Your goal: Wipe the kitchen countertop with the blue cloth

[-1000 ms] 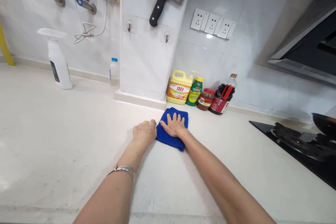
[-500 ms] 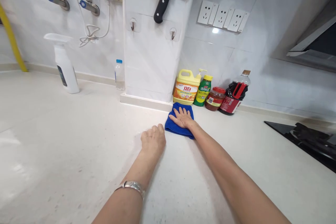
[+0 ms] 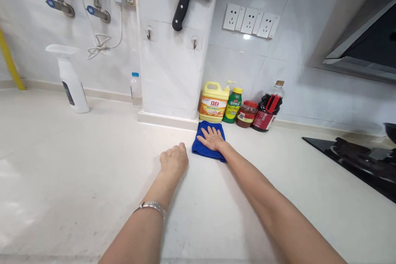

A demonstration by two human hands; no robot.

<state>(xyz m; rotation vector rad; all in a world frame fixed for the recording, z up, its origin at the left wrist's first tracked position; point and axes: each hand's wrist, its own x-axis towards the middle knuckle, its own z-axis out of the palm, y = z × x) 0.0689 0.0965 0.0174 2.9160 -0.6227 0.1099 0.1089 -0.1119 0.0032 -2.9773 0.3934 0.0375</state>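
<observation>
My right hand (image 3: 213, 138) lies flat with spread fingers on a folded blue cloth (image 3: 208, 152), pressing it to the white countertop (image 3: 123, 185) near the foot of the wall pillar. To the left of the cloth, my left hand (image 3: 174, 160) rests on the countertop as a closed fist, a silver bracelet (image 3: 151, 205) on its wrist. Nothing sticks out of the fist, and its palm side is hidden. Just behind the cloth stand a yellow jug of dish soap (image 3: 214, 105), a green bottle with a yellow cap (image 3: 233, 106), a red-lidded jar (image 3: 246, 114) and a dark sauce bottle (image 3: 268, 109).
A white spray bottle (image 3: 72, 84) and a clear water bottle (image 3: 136, 93) stand at the back left. A cleaver (image 3: 182, 7) hangs on the pillar (image 3: 168, 74) above two hooks. At the right is a black gas stove (image 3: 359, 159) under a range hood (image 3: 365, 49).
The view has swung slightly to the right. My left fist has shifted a little left, away from the cloth. My right hand stays flat on the cloth, which has hardly moved.
</observation>
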